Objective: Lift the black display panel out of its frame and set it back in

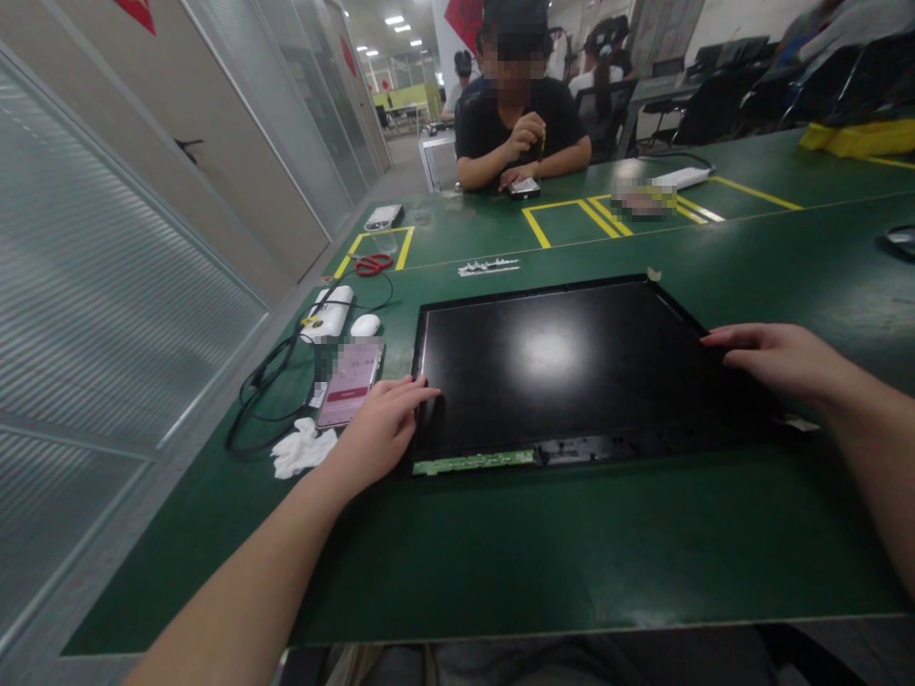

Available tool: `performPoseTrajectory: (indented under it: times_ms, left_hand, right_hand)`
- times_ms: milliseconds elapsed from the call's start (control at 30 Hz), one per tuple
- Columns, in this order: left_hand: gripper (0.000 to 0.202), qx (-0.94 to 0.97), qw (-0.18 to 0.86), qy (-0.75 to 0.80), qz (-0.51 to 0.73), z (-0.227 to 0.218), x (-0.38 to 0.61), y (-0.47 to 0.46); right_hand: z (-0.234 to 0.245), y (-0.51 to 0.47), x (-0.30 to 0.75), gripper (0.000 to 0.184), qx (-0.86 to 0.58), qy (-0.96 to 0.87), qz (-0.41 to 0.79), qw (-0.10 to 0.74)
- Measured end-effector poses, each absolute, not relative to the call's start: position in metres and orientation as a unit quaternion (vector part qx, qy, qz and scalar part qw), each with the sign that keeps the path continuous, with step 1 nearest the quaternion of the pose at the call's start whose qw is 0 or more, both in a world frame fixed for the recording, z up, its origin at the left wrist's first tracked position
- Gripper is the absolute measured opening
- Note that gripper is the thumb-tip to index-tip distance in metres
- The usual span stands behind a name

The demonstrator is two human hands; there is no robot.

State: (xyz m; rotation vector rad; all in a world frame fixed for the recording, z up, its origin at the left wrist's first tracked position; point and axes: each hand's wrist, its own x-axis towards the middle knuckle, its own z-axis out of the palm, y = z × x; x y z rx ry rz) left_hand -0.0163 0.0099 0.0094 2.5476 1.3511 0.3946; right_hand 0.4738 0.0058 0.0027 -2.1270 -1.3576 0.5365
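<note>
A black flat screen panel [572,367] lies face up on the green table [500,553], with a strip of green circuit board [472,463] showing along its near edge. My left hand [382,429] rests at the panel's left edge, fingers stretched forward and touching the corner. At the panel's right edge lies my right hand [776,360], its fingers flat and pointing left over the rim. Neither hand holds anything.
Left of the panel lie a pink phone [349,383], a crumpled white cloth [300,448], a white mouse [364,326], a white power strip [327,312] with black cable, and red scissors [372,265]. Across the table sits a person [518,114] handling a small device.
</note>
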Motion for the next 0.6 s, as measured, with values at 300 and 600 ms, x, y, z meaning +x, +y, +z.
performPoseTrajectory:
  times_ms: [300,600]
  left_hand:
    - [0.048,0.869,0.107,0.463,0.138,0.0062,-0.0165,0.0101]
    - [0.047,0.868,0.107,0.464,0.139,0.0059,-0.0162,0.0104]
  right_hand:
    - [0.0024,0.0076,0.4708,0.029,-0.812,-0.476,0.200,0.273]
    - [0.0074,0.0074,0.4652,0.030,-0.823,-0.460,0.204,0.264]
